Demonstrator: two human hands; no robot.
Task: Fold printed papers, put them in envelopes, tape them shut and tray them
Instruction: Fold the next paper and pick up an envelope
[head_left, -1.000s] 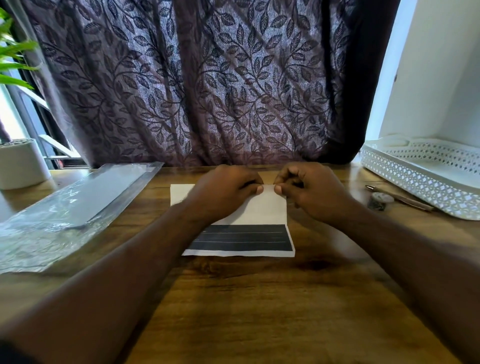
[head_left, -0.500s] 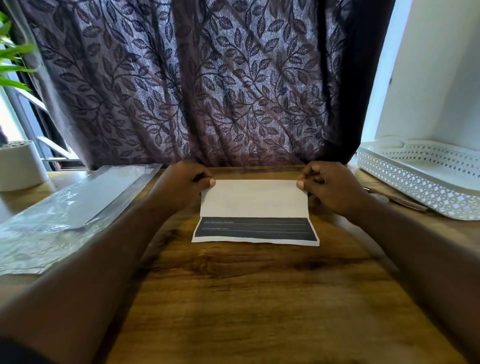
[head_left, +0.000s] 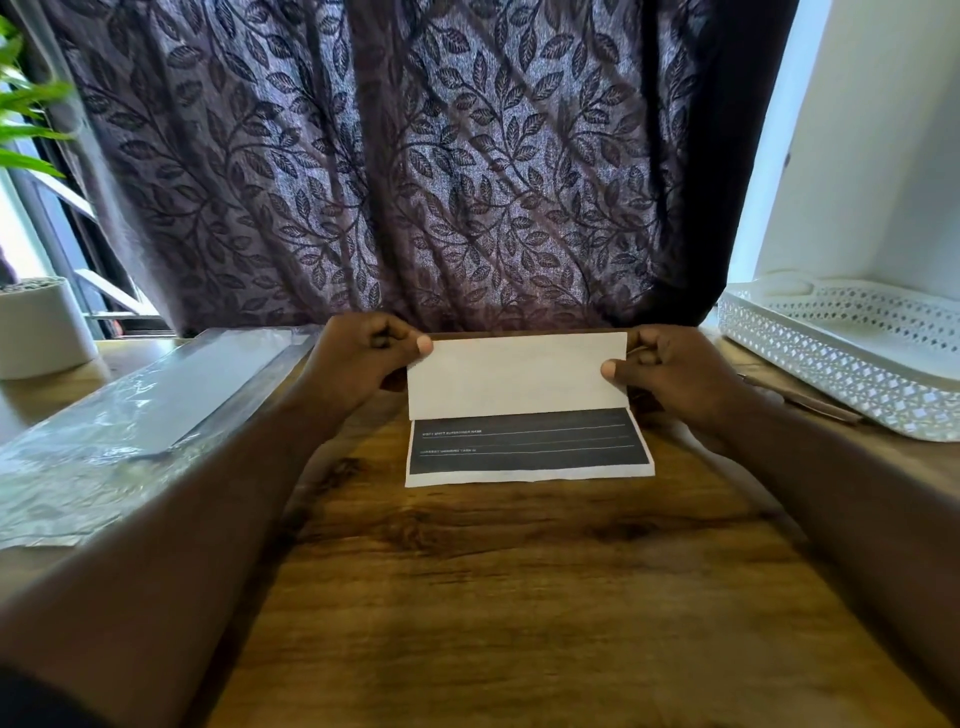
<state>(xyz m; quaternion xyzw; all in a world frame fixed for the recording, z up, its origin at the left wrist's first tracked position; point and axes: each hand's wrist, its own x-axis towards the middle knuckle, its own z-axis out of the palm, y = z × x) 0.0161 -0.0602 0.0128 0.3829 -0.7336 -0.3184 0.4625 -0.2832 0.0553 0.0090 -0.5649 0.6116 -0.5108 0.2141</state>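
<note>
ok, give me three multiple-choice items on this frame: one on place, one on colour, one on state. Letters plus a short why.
1. Where is the white tray relative to the paper?
A. To its left
B. To its right
C. Under it

2. What colour is the printed band on the paper?
A. Red
B. Green
C. Black

3. How is the paper held?
A. Both the left hand and the right hand pinch a side edge
B. Only one hand touches it
C. It lies flat, untouched

Answers:
1 B, the tray stands at the right edge of the table, apart from the paper.
2 C, the band is black with thin pale lines.
3 A, a thumb shows on each side of the white flap.
</note>
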